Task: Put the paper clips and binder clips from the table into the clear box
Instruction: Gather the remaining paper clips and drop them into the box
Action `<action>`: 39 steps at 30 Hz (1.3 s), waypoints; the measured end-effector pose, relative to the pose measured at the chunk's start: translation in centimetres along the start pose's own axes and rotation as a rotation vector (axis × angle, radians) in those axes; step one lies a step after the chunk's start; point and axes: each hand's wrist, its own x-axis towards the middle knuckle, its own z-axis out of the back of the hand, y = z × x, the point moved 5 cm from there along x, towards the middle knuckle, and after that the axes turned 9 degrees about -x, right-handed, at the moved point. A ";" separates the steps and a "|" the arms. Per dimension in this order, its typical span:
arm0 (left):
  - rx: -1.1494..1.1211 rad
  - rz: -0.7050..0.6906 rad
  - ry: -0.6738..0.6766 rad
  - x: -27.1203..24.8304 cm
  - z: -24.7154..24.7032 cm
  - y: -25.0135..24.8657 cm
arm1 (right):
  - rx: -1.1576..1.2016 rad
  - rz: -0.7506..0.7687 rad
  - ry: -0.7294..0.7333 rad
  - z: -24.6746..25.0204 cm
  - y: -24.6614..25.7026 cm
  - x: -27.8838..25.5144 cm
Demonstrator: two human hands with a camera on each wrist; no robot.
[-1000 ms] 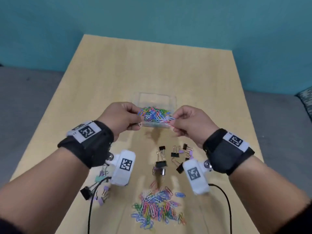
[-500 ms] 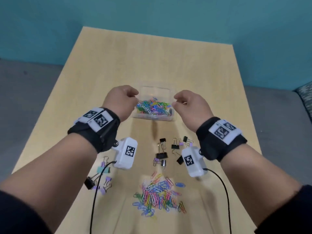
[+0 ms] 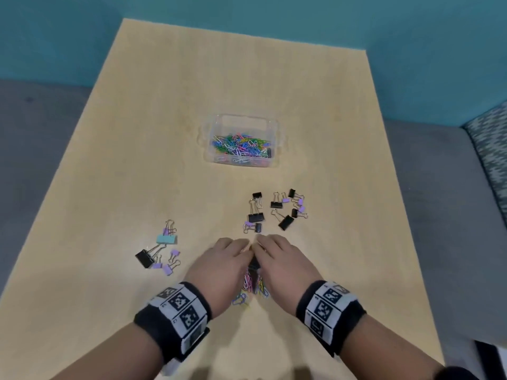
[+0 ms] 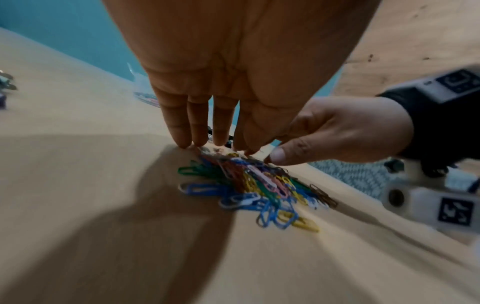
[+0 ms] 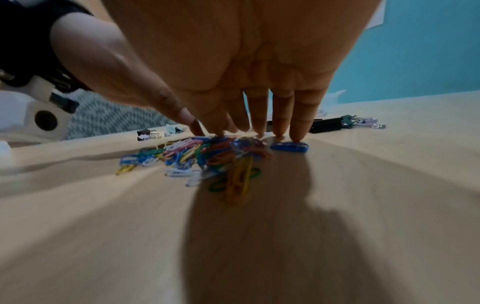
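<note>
Beyond both hands [image 3: 248, 259], binder clips [image 3: 277, 211] lie before the clear box [image 3: 241, 141].

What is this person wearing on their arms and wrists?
Bare hands, no gloves. The left hand and right hand each have a black wristband bearing white panels with black square-code markers. A white camera unit with another marker hangs under the right wrist.

- Light wood counter [image 3: 164, 133], carries everything.
- Clear box [image 3: 270, 163] mid-counter, coloured paper clips inside.
- Binder clips, right group [image 3: 277, 212]: black and purple, nearer than box.
- Binder clips, left group [image 3: 160, 249]: black, teal, purple.
- Loose paper clip pile [image 4: 249, 185] at near edge, fingertips of both hands touching counter at its far side.
</note>
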 end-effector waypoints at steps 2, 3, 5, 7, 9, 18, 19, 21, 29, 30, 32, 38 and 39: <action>0.052 -0.034 -0.002 -0.2 -0.3 -0.4 | -0.055 0.001 0.013 0.0 0.2 -0.1; 0.073 -0.050 -0.005 -0.4 -0.3 -0.5 | -0.070 0.003 0.017 0.0 0.3 -0.3; 0.095 -0.061 -0.003 -0.9 -0.3 -0.5 | -0.074 0.017 0.004 0.1 0.5 -0.9; 0.098 -0.045 -0.012 -1.3 -0.3 0.0 | -0.050 -0.006 -0.024 0.1 0.4 -1.4; 0.107 -0.015 -0.016 -1.6 -0.5 0.7 | -0.035 -0.083 -0.041 -0.1 0.0 -1.8; 0.072 -0.011 -0.032 -4.4 -1.0 1.1 | 0.046 -0.089 -0.028 -1.7 0.8 -4.9; 0.032 0.042 -0.072 -5.0 -0.6 1.4 | 0.079 -0.152 -0.026 -1.7 0.0 -5.5; -0.063 0.155 -0.127 -6.1 -0.2 1.8 | 0.127 -0.271 0.017 -2.0 -1.1 -6.6; -0.074 0.206 -0.127 -3.6 -1.9 -0.1 | 0.173 -0.285 -0.026 -2.2 1.5 -3.8; -0.077 0.202 -0.140 -3.1 -1.9 -0.3 | 0.181 -0.282 -0.034 -2.1 1.9 -3.3; -0.093 0.207 -0.165 -2.4 -1.8 -0.4 | 0.195 -0.287 -0.040 -1.9 2.2 -2.5; -0.122 0.224 -0.194 -1.2 -1.3 0.1 | 0.212 -0.298 -0.035 -1.5 1.5 -1.3; -0.134 0.234 -0.196 -1.1 -1.2 0.3 | 0.211 -0.297 -0.034 -1.4 1.4 -1.2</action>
